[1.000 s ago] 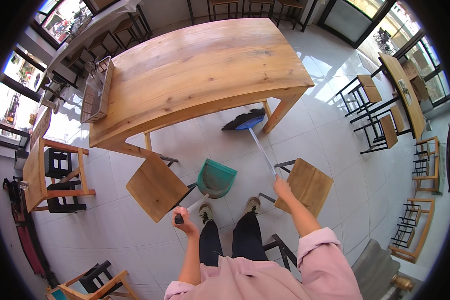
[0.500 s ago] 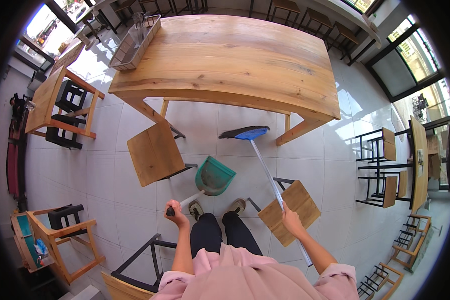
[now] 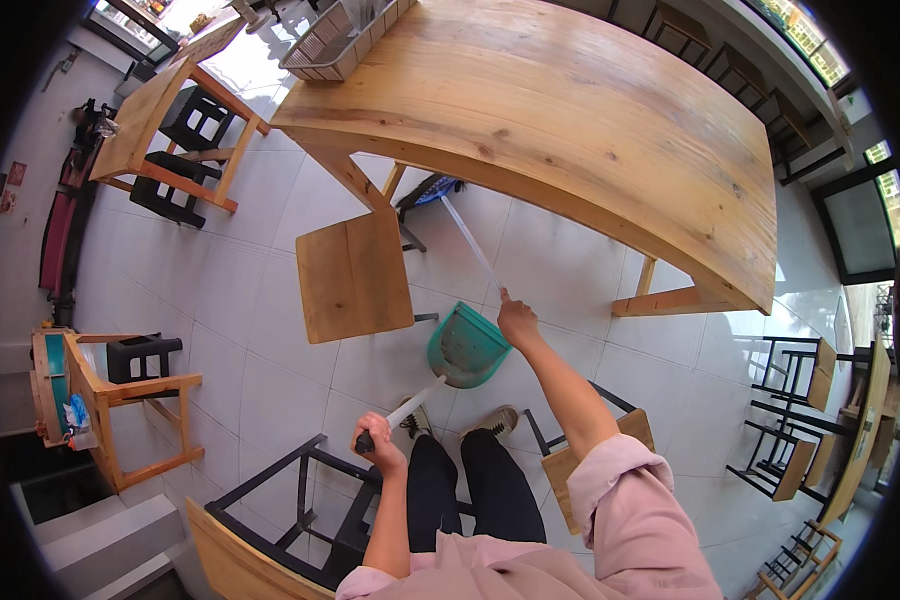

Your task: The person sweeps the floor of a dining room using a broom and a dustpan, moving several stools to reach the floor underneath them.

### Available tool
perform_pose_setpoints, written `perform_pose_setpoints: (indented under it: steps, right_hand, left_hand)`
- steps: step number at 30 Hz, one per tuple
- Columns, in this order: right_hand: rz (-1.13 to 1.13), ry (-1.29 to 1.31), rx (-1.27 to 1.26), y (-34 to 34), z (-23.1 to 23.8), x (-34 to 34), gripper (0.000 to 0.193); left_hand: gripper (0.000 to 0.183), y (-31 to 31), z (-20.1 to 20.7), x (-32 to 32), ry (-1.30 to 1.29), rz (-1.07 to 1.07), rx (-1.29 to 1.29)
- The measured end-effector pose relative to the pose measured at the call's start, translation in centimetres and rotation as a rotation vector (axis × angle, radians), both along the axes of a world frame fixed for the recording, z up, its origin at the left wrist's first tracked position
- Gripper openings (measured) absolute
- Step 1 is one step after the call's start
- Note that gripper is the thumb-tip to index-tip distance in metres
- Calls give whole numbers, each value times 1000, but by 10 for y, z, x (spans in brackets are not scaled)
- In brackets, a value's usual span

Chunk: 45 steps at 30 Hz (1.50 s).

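My left hand [image 3: 380,440] is closed around the dark grip at the end of the handle of a green dustpan [image 3: 470,347]. The pan lies on the tiled floor just ahead of my shoes, with some dark dirt on its surface. In my right hand [image 3: 517,318], stretched forward, is the pale handle of a broom [image 3: 467,235]. Its blue head with dark bristles reaches under the near edge of the big wooden table, beside the left table leg, and is partly hidden there.
A wooden stool [image 3: 355,275] stands left of the dustpan, another stool [image 3: 570,485] by my right leg. The large wooden table [image 3: 550,110] spans the front, bearing a wire basket [image 3: 345,45]. Behind my left side is a chair [image 3: 290,500]. More tables and stools line both sides.
My right arm has reached forward, pushing the broom head farther away and leftward under the table. The dustpan stays on the floor in my left hand. The view has turned and tilted.
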State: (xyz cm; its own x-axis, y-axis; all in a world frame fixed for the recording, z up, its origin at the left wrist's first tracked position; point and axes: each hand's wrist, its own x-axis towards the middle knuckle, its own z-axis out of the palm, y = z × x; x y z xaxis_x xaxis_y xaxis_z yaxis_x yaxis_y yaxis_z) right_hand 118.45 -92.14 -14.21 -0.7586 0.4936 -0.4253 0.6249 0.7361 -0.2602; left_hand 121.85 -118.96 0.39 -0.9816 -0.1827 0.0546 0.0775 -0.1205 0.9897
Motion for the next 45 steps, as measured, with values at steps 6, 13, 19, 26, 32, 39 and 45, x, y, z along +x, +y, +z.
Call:
perform_pose_setpoints:
  steps: [6, 13, 19, 26, 32, 39, 45]
  right_hand:
    - [127, -126, 143, 13, 5, 87, 50]
    - [28, -323, -25, 30, 83, 264, 51]
    - [-187, -197, -98, 20, 102, 289, 41]
    - [-414, -55, -87, 35, 10, 164, 43]
    - [-350, -219, -133, 15, 32, 177, 43]
    - [-441, -267, -271, -49, 85, 307, 42]
    - [-673, -58, -458, -47, 145, 320, 36]
  left_hand:
    - [22, -9, -4, -10, 14, 39, 18]
    - [19, -9, 1, -14, 17, -49, -19]
    - [21, -13, -1, -11, 7, -93, -42]
    - [20, -3, -13, -9, -24, -201, -45]
    - [19, -17, -12, -10, -41, -151, -61]
    - [21, -12, 8, -10, -41, -139, -19]
    - [21, -14, 12, -15, -25, -177, -65]
